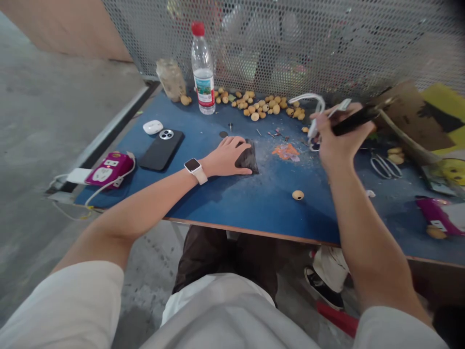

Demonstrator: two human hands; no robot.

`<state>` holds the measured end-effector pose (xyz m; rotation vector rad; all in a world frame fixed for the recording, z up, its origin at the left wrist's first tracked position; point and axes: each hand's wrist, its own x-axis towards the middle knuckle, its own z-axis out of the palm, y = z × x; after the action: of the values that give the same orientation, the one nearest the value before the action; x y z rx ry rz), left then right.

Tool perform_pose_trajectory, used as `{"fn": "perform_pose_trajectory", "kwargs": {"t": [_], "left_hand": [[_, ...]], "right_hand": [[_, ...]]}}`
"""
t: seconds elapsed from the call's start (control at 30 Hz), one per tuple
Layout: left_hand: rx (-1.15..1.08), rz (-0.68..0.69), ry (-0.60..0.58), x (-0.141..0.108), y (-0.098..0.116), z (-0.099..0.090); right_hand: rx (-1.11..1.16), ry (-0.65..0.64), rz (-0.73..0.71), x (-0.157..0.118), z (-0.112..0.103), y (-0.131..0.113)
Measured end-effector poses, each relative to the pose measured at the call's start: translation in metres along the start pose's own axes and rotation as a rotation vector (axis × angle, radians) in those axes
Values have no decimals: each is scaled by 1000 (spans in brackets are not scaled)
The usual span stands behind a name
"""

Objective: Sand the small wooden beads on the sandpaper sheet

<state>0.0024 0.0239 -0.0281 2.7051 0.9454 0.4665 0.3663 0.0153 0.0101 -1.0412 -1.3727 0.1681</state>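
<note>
My left fingers (232,144) curl over a folded dark sheet (249,157), the thumb along its near edge, clamping it against the blue tabletop (254,215), probably so it cannot slide. My right fingers (363,128) grip a black-handled tool (352,120) the way I'd hold a pen, raised above the table for fine control, it seems. A white cable (312,98) loops just beside it.

Between my hands lie orange scraps (286,151), near the sheet but not under it. Farther out, small tan nuts (259,105) are gathered along the far edge of the table, apparently kept back from my working space. Scissors (385,166) sit within reach of my right hand. On the left, my black phone (161,149) lies beside the sheet, well away from the scraps, as if to keep it out of the mess — and a water bottle (202,68) stands at the back.
</note>
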Motion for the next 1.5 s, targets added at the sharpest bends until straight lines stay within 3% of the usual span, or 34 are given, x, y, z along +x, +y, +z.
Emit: {"fn": "perform_pose_trajectory", "kwargs": {"t": [0.1, 0.23, 0.4, 0.5, 0.83, 0.93, 1.07, 1.17, 1.37, 1.5], "left_hand": [[-7, 33, 54, 1, 5, -1], [-81, 18, 136, 3, 14, -5], [-242, 0, 289, 5, 19, -4], [-348, -1, 300, 8, 18, 0], [-294, 40, 139, 7, 12, -5], [-340, 8, 213, 8, 12, -7], [-593, -96, 361, 12, 9, -9], [-730, -157, 391, 13, 5, -7], [-797, -12, 158, 12, -1, 0], [-678, -31, 123, 13, -1, 2]], "right_hand": [[97, -136, 93, -30, 31, -25], [-9, -335, 240, -51, 45, -37], [-184, -561, 168, -59, 48, -37], [-218, -670, 126, -62, 53, -39], [-223, -690, 96, -64, 49, -34], [-243, -695, 75, -64, 48, -33], [-259, -692, 24, -63, 48, -32], [-259, -722, -11, -64, 48, -31], [-238, -739, 8, -70, 53, -33], [-272, -715, -61, -53, 40, -34]]}}
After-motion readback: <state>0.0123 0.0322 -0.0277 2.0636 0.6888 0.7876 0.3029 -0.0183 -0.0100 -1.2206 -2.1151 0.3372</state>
